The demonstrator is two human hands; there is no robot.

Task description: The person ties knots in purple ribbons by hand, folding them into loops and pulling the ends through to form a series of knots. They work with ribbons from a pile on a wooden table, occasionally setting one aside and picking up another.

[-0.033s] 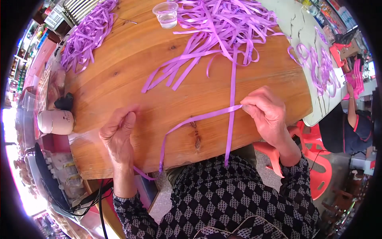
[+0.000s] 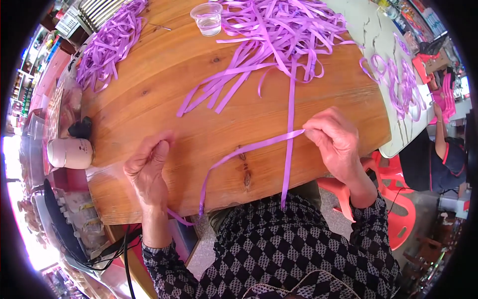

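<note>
My right hand pinches one end of a thin purple ribbon between thumb and fingertip. From there the ribbon sags leftward over the wooden table, drops past the near edge with a small darker band on it, and passes behind my left forearm. My left hand is raised over the table's left side, fingers curled toward the thumb; whether anything small is between them is hidden. Another purple strip runs straight down from the large ribbon pile, crossing under the held ribbon and hanging over the table edge.
A clear plastic cup stands beside the large pile. A second ribbon heap lies far left, and loose loops rest on the pale marbled table at right. A lidded jar sits left; red plastic chairs and another person's arm are right.
</note>
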